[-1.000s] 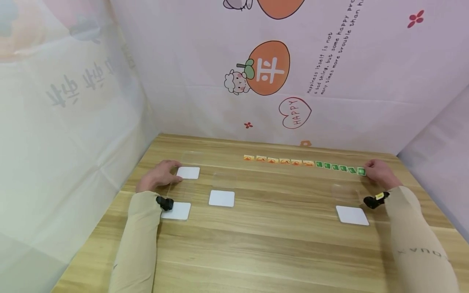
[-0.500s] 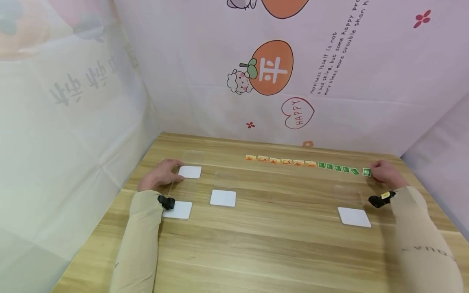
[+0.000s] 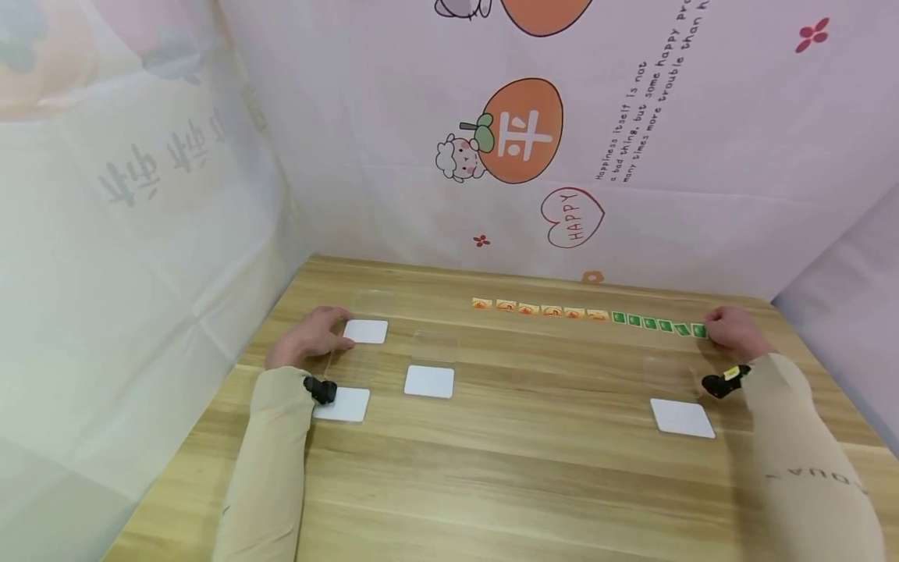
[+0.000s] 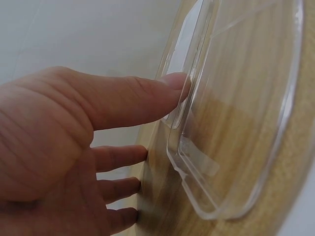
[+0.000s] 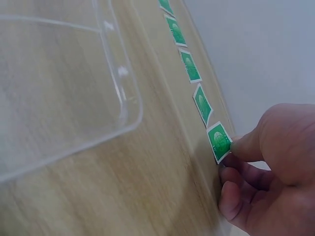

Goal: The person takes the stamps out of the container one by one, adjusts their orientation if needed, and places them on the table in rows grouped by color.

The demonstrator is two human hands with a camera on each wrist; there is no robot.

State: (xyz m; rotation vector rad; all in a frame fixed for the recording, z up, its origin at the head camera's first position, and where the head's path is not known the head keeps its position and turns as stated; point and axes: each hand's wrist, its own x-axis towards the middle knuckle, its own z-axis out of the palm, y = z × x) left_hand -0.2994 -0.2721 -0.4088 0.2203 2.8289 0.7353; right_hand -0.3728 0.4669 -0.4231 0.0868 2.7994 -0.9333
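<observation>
My right hand (image 3: 733, 332) is at the right end of a row of small stamps. Its thumb and fingers pinch the last green stamp (image 5: 219, 141) by its outer edge, low at the tabletop. Beside it lies a tilted green stamp (image 5: 203, 105), its corner close to the held one. At the left, my left hand (image 3: 316, 334) rests around the near side of a white card (image 3: 365, 332) set in a clear plastic case. In the left wrist view the thumb (image 4: 142, 98) touches the rim of the clear case (image 4: 236, 98), while the other fingers lie extended against the wood.
Several orange stamps (image 3: 529, 310) continue the row leftward along the back. Other open clear cases with white cards stand at left (image 3: 346, 405), centre-left as a white card (image 3: 429, 382), and right as a white card (image 3: 683, 418). A printed cloth (image 3: 393, 195) hangs behind the table.
My right hand has shifted the end stamp away to the right, then back left, close beside the tilted stamp. The left hand keeps its place. The head view has swung slightly.
</observation>
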